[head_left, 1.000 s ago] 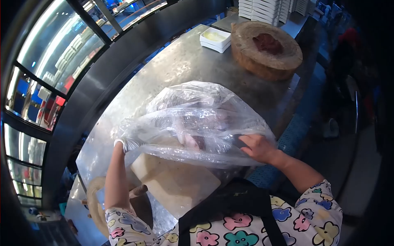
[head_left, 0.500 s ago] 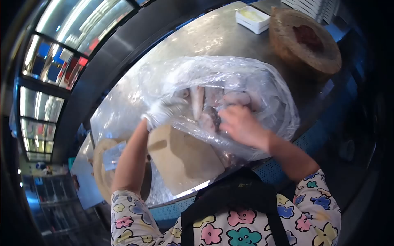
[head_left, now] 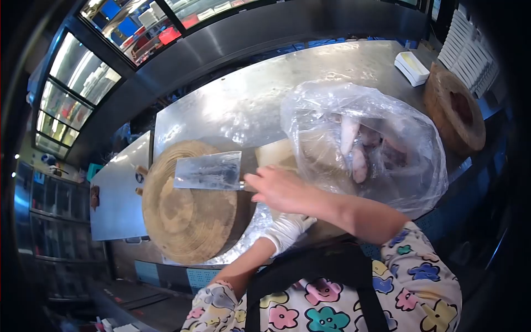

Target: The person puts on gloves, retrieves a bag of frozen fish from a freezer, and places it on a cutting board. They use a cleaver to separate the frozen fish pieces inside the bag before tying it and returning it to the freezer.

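A cleaver [head_left: 207,171] lies with its broad blade over the round wooden chopping block [head_left: 171,221]. My right hand [head_left: 282,191] has its fingers around the short handle. Below that forearm is my left hand [head_left: 289,232], in a white glove, its fingers curled by the near side of a beige board [head_left: 276,153]; what they hold, if anything, is hidden. To the right of both hands sits a large clear plastic bag [head_left: 426,166], its mouth spread. Pale, pinkish pieces that look like fish [head_left: 349,133] lie inside it.
A second wooden block [head_left: 442,105] with a dark red patch stands at the far right. Beside it are a white tub [head_left: 412,69] and stacked white trays [head_left: 467,52]. Wooden handles [head_left: 139,170] show left of the near block. A glass-fronted cabinet [head_left: 77,72] runs behind the steel table [head_left: 232,105].
My hands have come out of the plastic bag. The right went left to the cleaver; the left dropped toward my body beside the board. The view has turned left, showing the whole block.
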The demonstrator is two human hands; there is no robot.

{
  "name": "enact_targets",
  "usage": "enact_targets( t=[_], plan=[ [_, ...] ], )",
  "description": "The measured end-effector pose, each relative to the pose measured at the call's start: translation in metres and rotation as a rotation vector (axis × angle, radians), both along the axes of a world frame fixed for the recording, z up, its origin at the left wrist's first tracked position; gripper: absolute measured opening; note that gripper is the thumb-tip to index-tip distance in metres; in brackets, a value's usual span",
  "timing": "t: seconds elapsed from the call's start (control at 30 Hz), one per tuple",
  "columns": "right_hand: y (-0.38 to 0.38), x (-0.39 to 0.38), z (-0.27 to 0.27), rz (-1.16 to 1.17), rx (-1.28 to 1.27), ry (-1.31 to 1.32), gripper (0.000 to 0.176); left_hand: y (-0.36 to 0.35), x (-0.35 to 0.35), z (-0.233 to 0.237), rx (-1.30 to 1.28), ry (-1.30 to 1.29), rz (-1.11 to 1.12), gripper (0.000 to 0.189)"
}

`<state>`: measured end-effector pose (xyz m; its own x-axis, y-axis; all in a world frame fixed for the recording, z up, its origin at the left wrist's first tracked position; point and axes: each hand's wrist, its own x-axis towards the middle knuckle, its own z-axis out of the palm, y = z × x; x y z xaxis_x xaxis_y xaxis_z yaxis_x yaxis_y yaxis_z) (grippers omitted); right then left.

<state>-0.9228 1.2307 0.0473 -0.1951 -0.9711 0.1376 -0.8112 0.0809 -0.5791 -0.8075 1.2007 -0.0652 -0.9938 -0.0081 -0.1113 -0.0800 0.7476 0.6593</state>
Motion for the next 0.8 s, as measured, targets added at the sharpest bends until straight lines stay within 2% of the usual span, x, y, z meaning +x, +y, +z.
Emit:
enact_targets(
  t=[0.03,0.1,0.13,0.2,0.23,0.27,0.3,0.33,0.37,0.4,0.43,0.47,0.53,0.57,0.6,0.63,0.7,0.73,0.8],
  plan=[
    [-0.028,0.011,-0.008,-0.008,0.05,0.051,0.04,-0.005,0.007,0.004,0.006,0.003,-0.004,0.043],
    [-0.07,0.027,-0.04,-0.012,0.064,0.041,0.047,-0.012,0.02,0.016,-0.245,0.09,-0.39,0.046],
    [-0.086,0.032,-0.043,-0.043,0.082,0.035,0.047,-0.016,0.023,0.014,-0.226,0.093,-0.422,0.046],
    [-0.097,0.03,-0.049,-0.107,0.201,-0.003,0.043,-0.017,0.024,0.009,-0.085,0.076,-0.34,0.044],
    [-0.082,0.025,-0.046,-0.159,0.229,0.002,0.043,-0.017,0.027,-0.001,-0.147,0.089,-0.375,0.04],
    [-0.065,0.026,-0.033,-0.12,0.153,0.017,0.041,-0.02,0.026,-0.003,-0.215,0.109,-0.409,0.037],
    [-0.051,0.027,-0.022,-0.073,0.076,0.038,0.039,-0.02,0.025,-0.002,-0.119,0.085,-0.32,0.034],
    [-0.032,0.027,-0.019,-0.159,0.107,-0.059,0.037,-0.02,0.025,0.012,-0.024,0.052,-0.226,0.033],
    [-0.003,0.023,-0.013,-0.163,0.06,-0.182,0.04,-0.022,0.025,0.024,-0.011,0.067,-0.255,0.033],
    [0.03,0.018,-0.008,-0.16,0.005,-0.301,0.042,-0.026,0.022,0.036,0.057,0.147,-0.161,0.027],
    [0.061,0.019,-0.006,-0.258,-0.062,-0.239,0.041,-0.026,0.018,0.042,0.127,0.224,-0.06,0.022],
    [0.093,0.02,-0.005,-0.352,-0.129,-0.177,0.04,-0.022,0.009,0.043,0.135,0.237,-0.074,0.022],
    [0.147,0.014,-0.004,-0.555,-0.283,-0.129,0.025,-0.01,-0.02,0.05,0.321,0.439,0.018,0.01],
    [0.171,0.013,0.003,-0.677,-0.249,-0.17,0.021,0.001,-0.038,0.069,0.215,0.458,0.032,0.004],
    [0.193,0.014,0.009,-0.798,-0.217,-0.218,0.017,0.017,-0.061,0.078,0.165,0.36,0.096,0.007],
    [0.213,0.014,0.004,-0.803,-0.221,-0.216,0.017,0.031,-0.089,0.069,0.242,0.476,0.043,0.014],
    [0.248,0.013,-0.013,-1.028,-0.124,-0.415,0.014,0.071,-0.141,0.055,0.177,0.453,-0.01,0.033],
    [0.261,0.015,-0.015,-1.028,-0.137,-0.413,0.014,0.087,-0.169,0.023,-0.016,0.349,-0.005,0.056],
    [0.284,0.022,-0.022,-1.194,-0.19,-0.685,0.015,0.116,-0.182,0.027,-0.377,0.288,0.065,0.061]
  ],
)
